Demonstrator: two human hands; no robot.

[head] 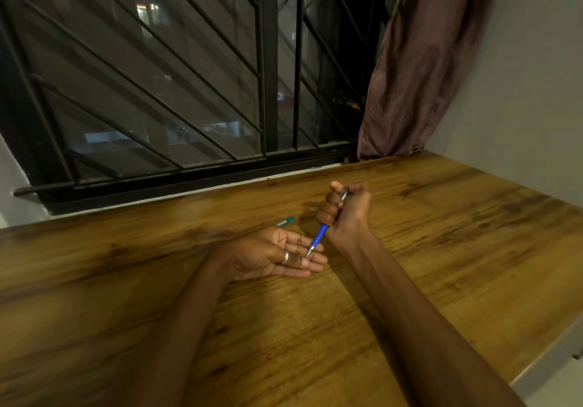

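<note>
The right hand [345,209] is gripping a blue pen [320,237] in a closed fist. All its fingers and the thumb are curling round the upper part of the pen. Only the blue lower barrel and the metal tip are showing below the fist, and a small grey piece of the top is showing between the thumb and the fingers. The pen is leaning, and its tip is pointing down toward the left hand [277,253].

The left hand is lying on the wooden desk [441,249] with the palm turned up. Its fingers [315,261] are lying straight and relaxed, and they are holding nothing. The tip of the blue pen is standing just over these fingers, near the middle ones; I cannot tell if it is really touching the skin. A silver ring [285,257] is sitting on one finger of the left hand.

The right hand is standing just beyond the fingertips of the left hand, a little farther from the person. Both forearms are reaching out over the desk.

Just behind the left hand, on the side away from the person, a green pen [285,222] is lying on the desk. The left hand is hiding most of it, so only one end is showing. Well beyond the left hand, a window with black bars [189,75] is running along the far edge of the desk. Beyond the left hand and to its right, a brownish curtain [419,69] is hanging down to the corner of the desk, beside a pale wall [530,91].
</note>
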